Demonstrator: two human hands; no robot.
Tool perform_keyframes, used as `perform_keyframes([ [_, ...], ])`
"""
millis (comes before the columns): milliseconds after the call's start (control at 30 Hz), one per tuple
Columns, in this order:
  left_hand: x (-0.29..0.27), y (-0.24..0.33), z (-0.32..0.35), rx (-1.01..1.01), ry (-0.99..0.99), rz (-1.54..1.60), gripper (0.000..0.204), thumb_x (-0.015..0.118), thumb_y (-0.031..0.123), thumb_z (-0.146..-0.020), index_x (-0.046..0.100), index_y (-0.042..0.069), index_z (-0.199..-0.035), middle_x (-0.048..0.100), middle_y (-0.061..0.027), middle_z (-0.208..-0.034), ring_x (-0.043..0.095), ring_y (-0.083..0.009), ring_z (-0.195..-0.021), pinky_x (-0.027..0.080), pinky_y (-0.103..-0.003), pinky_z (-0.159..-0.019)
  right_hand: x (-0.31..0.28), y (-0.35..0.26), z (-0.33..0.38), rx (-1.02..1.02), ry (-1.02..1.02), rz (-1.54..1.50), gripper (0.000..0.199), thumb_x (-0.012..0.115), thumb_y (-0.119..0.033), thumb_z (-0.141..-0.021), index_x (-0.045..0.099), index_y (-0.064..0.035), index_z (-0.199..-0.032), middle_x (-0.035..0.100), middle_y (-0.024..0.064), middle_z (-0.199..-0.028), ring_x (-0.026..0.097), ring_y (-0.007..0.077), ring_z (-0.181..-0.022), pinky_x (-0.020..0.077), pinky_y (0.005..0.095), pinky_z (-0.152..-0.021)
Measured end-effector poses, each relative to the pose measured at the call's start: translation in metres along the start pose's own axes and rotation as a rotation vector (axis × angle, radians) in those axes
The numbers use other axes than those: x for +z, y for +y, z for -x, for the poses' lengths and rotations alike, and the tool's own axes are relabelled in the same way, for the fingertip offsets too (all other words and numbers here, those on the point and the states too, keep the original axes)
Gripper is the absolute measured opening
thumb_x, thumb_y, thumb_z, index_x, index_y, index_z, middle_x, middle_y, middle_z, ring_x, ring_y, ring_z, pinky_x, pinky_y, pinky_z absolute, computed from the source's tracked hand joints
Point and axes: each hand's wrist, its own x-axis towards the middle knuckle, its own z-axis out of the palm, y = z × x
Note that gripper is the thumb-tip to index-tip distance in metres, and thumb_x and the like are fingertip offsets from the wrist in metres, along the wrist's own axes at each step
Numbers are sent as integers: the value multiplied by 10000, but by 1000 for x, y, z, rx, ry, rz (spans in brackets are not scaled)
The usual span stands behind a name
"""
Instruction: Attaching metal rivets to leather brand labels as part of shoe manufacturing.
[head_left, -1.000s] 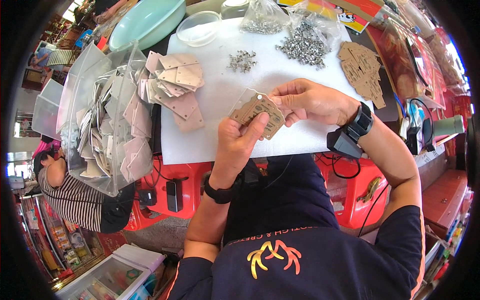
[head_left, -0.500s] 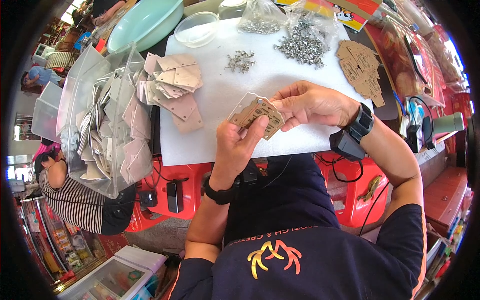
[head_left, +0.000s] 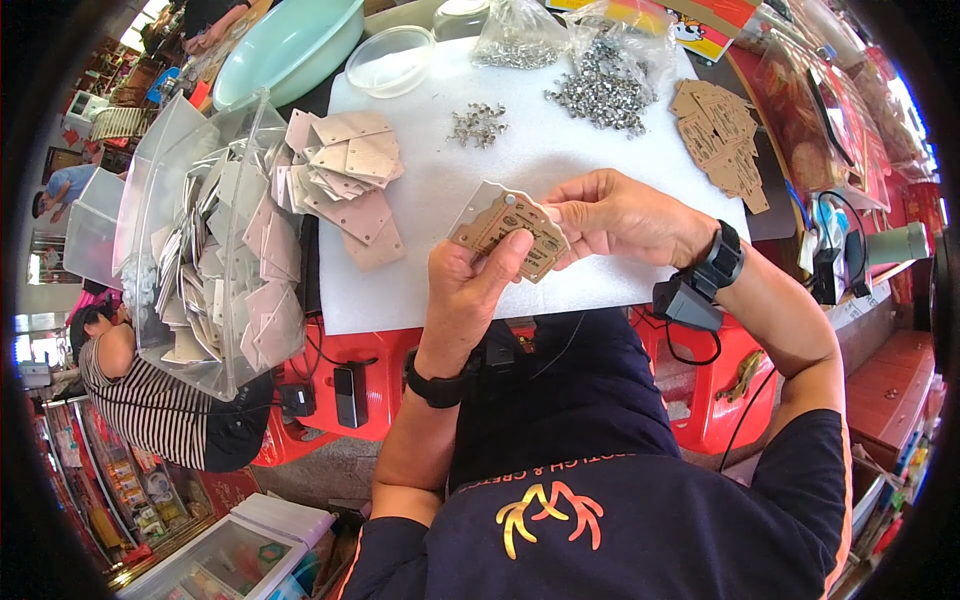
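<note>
My left hand is closed on a brown printed plate with a scalloped edge. Its thumb presses on the printed face, and a clear or pale backing plate shows past the brown one's left edge. A small silver rivet shows near the brown plate's top edge. At the right corner of the plate, my right hand has its fingertips pinched together against the edge; whatever lies between them is hidden. Both hands are above the near part of a white foam sheet.
Small metal pieces lie loose on the sheet, beside a larger heap spilling from a bag. Pale plates are stacked left, next to a full clear bin. More brown plates lie right. A round clear container stands behind.
The held plates have turned slightly and shifted a little left, and more of the backing plate shows at the left. My right fingertips stay at the right corner.
</note>
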Motion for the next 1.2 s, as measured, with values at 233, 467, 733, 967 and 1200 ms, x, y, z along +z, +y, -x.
perform_keyframes([
  [233, -3, -4, 0, 6, 46, 6, 231, 615, 111, -933, 623, 14, -1143, 653, -10, -931, 559, -50, -773, 435, -214, -630, 5, 0, -1, -52, 4, -66, 264, 623, -216, -941, 625, -2, -1095, 672, 65, -995, 646, 140, -861, 546, 298, -810],
  [467, -17, -2, -2, 40, 128, 72, 231, 618, 131, -933, 615, 35, -1144, 649, -17, -966, 562, -60, -784, 425, -216, -623, -9, -11, -9, -140, 285, 20, 149, 673, -176, -904, 649, -55, -987, 650, -2, -916, 614, 81, -795, 539, 274, -769],
  [733, -19, -2, -1, 16, 105, 54, 239, 616, 122, -929, 610, 33, -1151, 651, -32, -986, 566, -61, -788, 427, -215, -612, -21, -6, -11, -773, 344, 1426, 111, 627, -6, -791, 603, -10, -899, 619, 143, -862, 617, 324, -794, 503, 382, -708],
  [967, -18, 4, 1, 13, 111, 46, 214, 609, 101, -925, 610, 34, -1128, 643, -28, -975, 565, -64, -787, 427, -215, -610, -27, -16, -13, -596, 379, 1458, 59, 612, -32, -796, 619, -30, -855, 618, 134, -875, 622, 321, -813, 499, 401, -719],
  [1200, -21, 7, 8, 30, 140, 56, 209, 607, 95, -925, 609, 29, -1123, 645, -31, -973, 569, -72, -789, 430, -220, -612, -33, -32, -10, -324, 444, 1425, 123, 672, -166, -766, 670, -59, -827, 669, 99, -762, 648, 296, -735, 503, 386, -659],
])
